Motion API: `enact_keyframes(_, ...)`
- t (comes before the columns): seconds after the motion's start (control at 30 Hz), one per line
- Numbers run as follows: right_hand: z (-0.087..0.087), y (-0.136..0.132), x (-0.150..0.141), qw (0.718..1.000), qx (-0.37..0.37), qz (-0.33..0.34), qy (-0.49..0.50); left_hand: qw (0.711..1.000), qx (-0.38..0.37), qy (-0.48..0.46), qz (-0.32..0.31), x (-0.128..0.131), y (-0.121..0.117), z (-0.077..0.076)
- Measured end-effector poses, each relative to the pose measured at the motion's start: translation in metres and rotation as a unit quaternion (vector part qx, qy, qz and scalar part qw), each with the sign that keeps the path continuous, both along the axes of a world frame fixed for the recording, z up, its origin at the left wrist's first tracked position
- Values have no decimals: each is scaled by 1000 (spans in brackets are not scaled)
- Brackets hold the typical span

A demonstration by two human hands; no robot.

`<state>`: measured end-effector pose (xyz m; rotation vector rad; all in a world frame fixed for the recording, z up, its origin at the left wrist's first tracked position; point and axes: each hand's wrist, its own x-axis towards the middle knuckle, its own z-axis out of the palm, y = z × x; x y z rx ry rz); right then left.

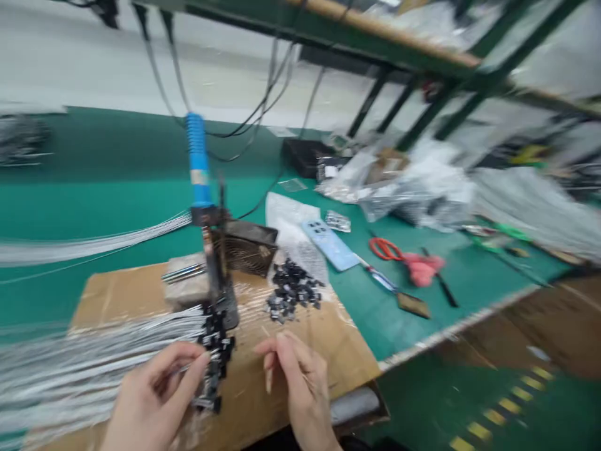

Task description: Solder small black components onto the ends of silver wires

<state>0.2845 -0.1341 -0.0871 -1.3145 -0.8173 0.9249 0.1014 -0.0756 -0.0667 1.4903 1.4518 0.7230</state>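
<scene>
My left hand (159, 391) is closed in a pinch, thumb and forefinger meeting at the edge of a row of small black connectors (216, 354). White wires (117, 351) run from that row off to the left. What lies between the left fingertips is too small to tell. To the right, over the cardboard, my right hand (303, 382) has its thumb and forefinger pressed together. A thin pale line shows by its fingers, too blurred to name. A soldering iron (200, 163) with a blue handle stands tip down above the row. Beyond my right hand lies a pile of loose black parts (293, 288).
A cardboard sheet (347, 351) covers the front of the green bench (117, 200). On the right lie a light blue phone (330, 244), red-handled scissors (385, 248), a brush (412, 305) and plastic bags (417, 188). Black cables (272, 94) hang from the shelf (347, 25).
</scene>
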Motion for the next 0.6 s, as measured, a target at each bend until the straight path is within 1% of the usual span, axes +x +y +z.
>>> enact_keyframes(0.07, 3, 0, -2, 1000, -6, 29, 5, 999, -20, -25, 10, 10, -3, 18)
enact_keyframes(0.1, 5, 1, -4, 999, -8, 46, 9, 999, -28, -30, 10, 13, -3, 23)
enact_keyframes(0.17, 8, 4, -10, 997, -22, 67, 22, 998, -42, -42, 16, 16, -4, 28)
enact_keyframes(0.3, 15, 9, -24, 994, -62, 68, 66, 996, -68, -57, 11, 11, -8, 25)
enact_keyframes(0.37, 13, 10, -26, 990, -65, 83, 91, 995, -75, -59, -6, 9, -9, 23)
enact_keyframes(0.43, 9, 11, -27, 985, -58, 115, 117, 995, -79, -60, -11, 9, -9, 23)
enact_keyframes(0.53, 3, 12, -25, 975, -58, 154, 149, 995, -81, -62, 14, 12, -9, 25)
enact_keyframes(0.6, 3, 12, -25, 973, -76, 148, 163, 995, -81, -58, 26, 15, -9, 27)
